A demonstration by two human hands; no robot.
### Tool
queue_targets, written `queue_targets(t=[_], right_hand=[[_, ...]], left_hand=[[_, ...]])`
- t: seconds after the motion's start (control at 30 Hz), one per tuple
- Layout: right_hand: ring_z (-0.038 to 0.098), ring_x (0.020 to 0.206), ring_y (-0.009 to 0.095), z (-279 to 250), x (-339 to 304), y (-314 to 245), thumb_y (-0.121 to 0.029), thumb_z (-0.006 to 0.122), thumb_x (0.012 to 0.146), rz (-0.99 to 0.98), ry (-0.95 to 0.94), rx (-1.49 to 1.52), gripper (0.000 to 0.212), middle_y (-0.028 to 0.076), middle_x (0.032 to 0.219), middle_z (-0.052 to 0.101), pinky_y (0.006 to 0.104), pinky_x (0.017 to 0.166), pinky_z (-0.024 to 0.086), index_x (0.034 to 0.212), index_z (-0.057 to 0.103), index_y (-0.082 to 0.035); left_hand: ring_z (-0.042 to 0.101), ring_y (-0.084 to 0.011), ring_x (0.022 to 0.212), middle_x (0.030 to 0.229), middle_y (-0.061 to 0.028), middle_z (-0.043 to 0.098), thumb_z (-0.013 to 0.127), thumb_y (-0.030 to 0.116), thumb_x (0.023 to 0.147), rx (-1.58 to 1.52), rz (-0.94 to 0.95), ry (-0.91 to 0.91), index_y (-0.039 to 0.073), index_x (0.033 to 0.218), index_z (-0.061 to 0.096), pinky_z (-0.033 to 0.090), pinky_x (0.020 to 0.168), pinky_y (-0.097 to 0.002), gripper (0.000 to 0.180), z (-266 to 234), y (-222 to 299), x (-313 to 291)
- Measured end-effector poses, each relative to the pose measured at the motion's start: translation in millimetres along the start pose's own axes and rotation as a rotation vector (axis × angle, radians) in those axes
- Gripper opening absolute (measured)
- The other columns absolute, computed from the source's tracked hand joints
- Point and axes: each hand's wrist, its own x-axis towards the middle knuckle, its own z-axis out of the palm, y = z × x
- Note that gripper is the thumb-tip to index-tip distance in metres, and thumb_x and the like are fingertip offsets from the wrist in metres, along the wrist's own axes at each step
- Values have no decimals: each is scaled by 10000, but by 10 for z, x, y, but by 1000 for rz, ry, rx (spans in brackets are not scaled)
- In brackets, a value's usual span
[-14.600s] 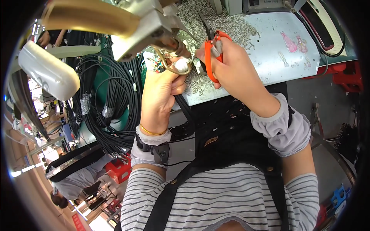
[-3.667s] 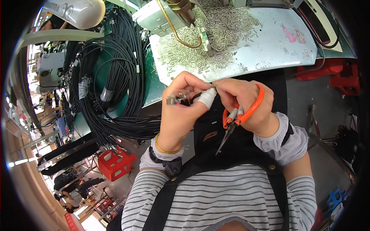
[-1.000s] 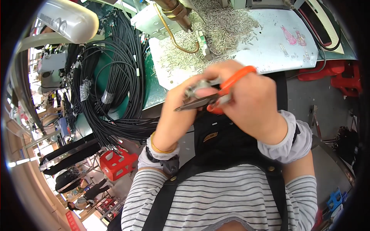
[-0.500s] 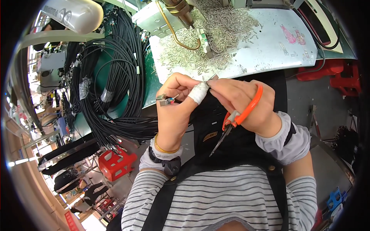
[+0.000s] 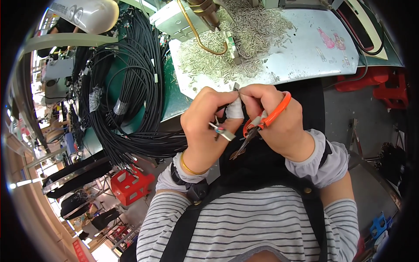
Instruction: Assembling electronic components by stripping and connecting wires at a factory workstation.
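Note:
My left hand and my right hand meet fingertip to fingertip in front of the bench. Between their pinched thumbs and fingers sticks up a small flat metal connector piece. White tape wraps my left thumb. Against the left palm, a second metal connector with thin coloured wires hangs out below the curled fingers. Orange-handled scissors are looped over my right hand, their dark blades pointing down and left. The fingers hide most of the pinched piece.
A press-like machine with a bent copper tube stands over a pale board. Many small metal pieces are heaped on it. Coiled black cables lie at the left. Red stools stand at the left and right.
Both hands have turned and their fingertips have closed tighter together. The left hand has rolled over, so the hanging connector now points down and right. The scissors have swung slightly left and upward.

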Motion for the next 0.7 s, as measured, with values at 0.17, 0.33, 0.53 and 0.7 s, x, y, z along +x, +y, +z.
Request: queue_targets(t=[0.17, 0.33, 0.53, 0.7], right_hand=[[537, 535, 86, 51, 23, 32, -13, 542, 810, 391, 14, 596, 60, 32, 647, 530, 196, 448, 420, 837, 495, 13], [532, 505, 103, -47, 100, -24, -48, 563, 802, 568, -87, 833, 96, 40, 652, 536, 206, 425, 413, 798, 481, 2], [512, 447, 108, -164, -31, 16, -119, 620, 774, 406, -332, 140, 191, 74, 534, 497, 257, 405, 379, 701, 489, -1], [500, 422, 105, -60, -83, -31, -140, 640, 756, 381, -369, -61, 249, 103, 452, 429, 298, 400, 352, 624, 479, -4]], left_hand=[[563, -95, 763, 805, -43, 573, 560, -74, 750, -304, -106, 41, -25, 892, 547, 434, 664, -191, 151, 63, 45, 43], [565, -107, 792, 851, -75, 586, 571, -55, 759, -818, -439, 2, -32, 914, 535, 437, 712, -203, 161, -2, 26, 38], [562, -104, 810, 878, -77, 592, 568, -52, 765, -795, -332, 54, -34, 909, 536, 437, 736, -208, 149, 0, 57, 44], [562, -108, 834, 869, -69, 593, 567, -53, 764, -724, -281, 64, -29, 908, 538, 433, 755, -212, 149, 22, 25, 31]])
